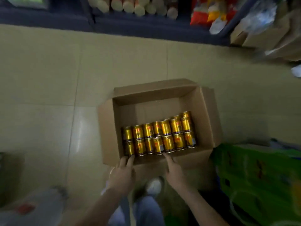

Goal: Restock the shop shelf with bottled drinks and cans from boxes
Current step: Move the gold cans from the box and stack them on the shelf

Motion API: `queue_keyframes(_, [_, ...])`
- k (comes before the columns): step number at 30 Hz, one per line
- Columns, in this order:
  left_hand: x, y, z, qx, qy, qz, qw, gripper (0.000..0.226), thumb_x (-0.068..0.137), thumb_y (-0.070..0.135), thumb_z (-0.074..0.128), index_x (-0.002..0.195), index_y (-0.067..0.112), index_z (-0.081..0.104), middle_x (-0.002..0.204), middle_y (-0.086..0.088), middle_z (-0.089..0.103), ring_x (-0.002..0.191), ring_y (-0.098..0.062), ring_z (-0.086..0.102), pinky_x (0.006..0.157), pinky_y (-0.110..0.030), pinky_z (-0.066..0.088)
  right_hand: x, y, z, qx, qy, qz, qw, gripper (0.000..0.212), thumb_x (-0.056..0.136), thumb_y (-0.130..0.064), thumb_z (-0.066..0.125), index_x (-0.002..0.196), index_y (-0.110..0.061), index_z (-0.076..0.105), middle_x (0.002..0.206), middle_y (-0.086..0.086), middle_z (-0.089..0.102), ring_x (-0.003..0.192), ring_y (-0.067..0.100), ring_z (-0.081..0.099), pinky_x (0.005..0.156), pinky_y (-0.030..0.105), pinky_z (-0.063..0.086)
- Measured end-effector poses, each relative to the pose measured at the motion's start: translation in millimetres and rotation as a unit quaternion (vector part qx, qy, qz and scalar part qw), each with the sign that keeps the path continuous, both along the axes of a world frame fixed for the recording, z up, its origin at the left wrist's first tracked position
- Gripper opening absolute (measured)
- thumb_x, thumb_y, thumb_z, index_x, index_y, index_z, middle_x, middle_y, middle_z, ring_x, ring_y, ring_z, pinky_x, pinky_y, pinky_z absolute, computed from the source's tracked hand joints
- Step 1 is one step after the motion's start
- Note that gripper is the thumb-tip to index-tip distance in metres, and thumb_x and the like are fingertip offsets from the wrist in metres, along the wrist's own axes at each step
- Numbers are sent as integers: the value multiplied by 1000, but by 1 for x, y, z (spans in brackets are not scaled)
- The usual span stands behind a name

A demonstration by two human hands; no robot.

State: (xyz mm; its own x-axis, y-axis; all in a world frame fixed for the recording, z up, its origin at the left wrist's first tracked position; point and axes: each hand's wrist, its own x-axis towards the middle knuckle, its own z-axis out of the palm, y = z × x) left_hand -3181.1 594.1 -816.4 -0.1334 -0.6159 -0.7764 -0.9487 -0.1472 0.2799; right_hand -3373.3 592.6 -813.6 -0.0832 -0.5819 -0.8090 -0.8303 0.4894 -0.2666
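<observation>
Cardboard meets both hands at the near wall of the open box [206, 115]. Left hand [123, 171]: fingers straight and close together, tips over the near left corner, touching or almost touching the end can; it holds nothing. Right hand [173, 171]: forefinger stretched over the near wall toward the middle of the near row, also holding nothing; its other fingers are too blurred to read.

Gold cans [158, 137] appear to lie on their sides in two rows along the near wall, end to end, with a few more behind them toward the right wall; they fill only the near part of the box.

Step in hand, as judged: taking cans out for the shelf. To do it well, each hand should wrap a can round its body rather than pinch its rim. Lifting from the ends of a row should keep neighbours from rolling into the gap.

Box stands on the tiled floor [48, 79], just ahead of a shoe [154, 185]; a green pack [254, 176] lies beside its near right corner. Shelf [146, 28], well apart across the floor, carries pale tubs [135, 7] and bright bags [211, 13].
</observation>
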Motion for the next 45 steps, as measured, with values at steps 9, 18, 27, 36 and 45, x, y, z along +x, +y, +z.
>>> queue_keyframes(9, [-25,1,-183,18,52,129,990,61,98,22,44,152,24,15,149,-7,27,135,-23,31,109,-34,32,32,-49,-224,66,136,196,969,93,90,-22,63,151,-30,-6,157,16,-10,143,44,2,115,50,21])
queue_keyframes(18, [-36,-18,-210,57,102,172,978,71,94,24,53,151,31,12,151,-8,25,137,-26,29,111,-35,30,23,-58,-243,-46,53,123,990,66,86,-16,66,142,-27,33,149,0,26,133,32,20,107,46,36])
queue_keyframes(27, [-51,-67,-219,148,272,289,906,96,76,21,78,145,34,13,120,7,55,104,-5,58,89,-22,50,0,-70,-202,28,-319,-211,924,57,88,-17,66,136,-40,43,139,-8,39,125,12,42,99,29,43])
queue_keyframes(36, [-47,-64,-240,71,211,440,870,95,75,14,78,146,25,16,125,-2,53,114,-20,52,94,-35,46,-13,-103,-262,-107,209,-43,971,102,83,-50,66,149,-2,6,148,18,25,134,34,27,108,42,31])
queue_keyframes(45, [-21,-58,-186,70,199,444,871,94,77,17,77,148,26,16,118,5,53,107,-12,51,89,-28,42,-2,-97,-221,-191,75,-140,969,86,81,-34,72,146,-2,24,140,16,34,132,30,29,106,36,32])
